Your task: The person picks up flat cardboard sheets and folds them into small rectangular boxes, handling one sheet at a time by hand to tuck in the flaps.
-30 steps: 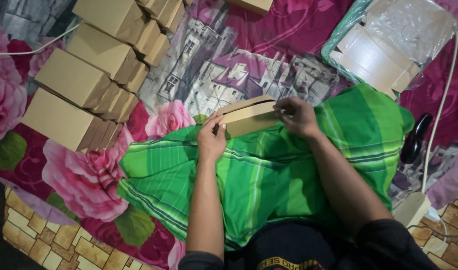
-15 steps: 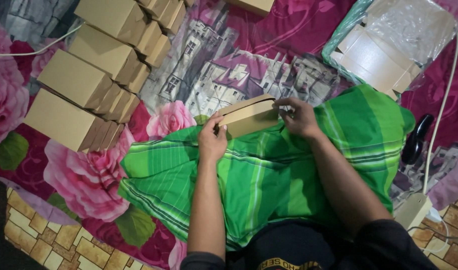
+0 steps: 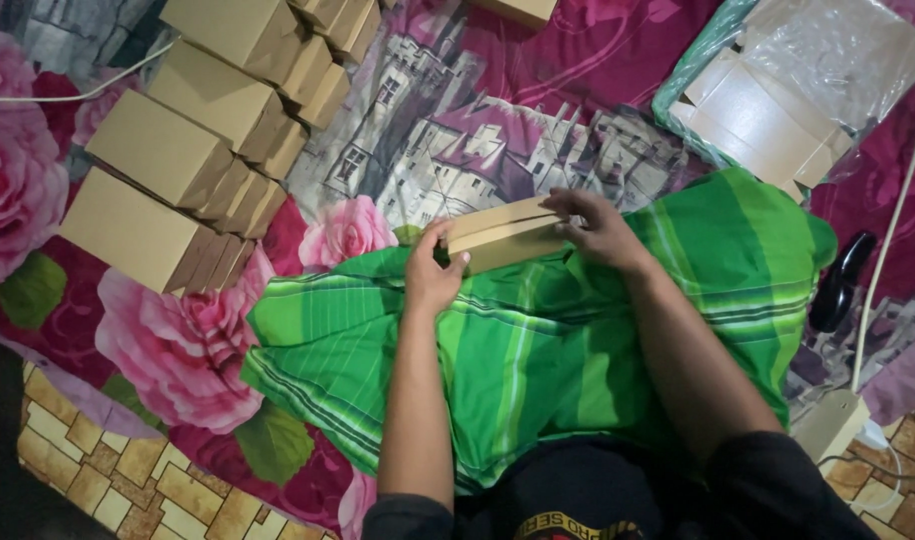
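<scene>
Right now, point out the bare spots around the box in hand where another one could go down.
Free: the printed bedsheet between the stacked boxes and the bag of flat cardboard, and the green cloth between the forearms. Crowded: the left side, packed with boxes. Both hands, left and right, hold the box.

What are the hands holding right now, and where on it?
A brown cardboard box: the left hand grips its left end, the right hand its right end.
</scene>
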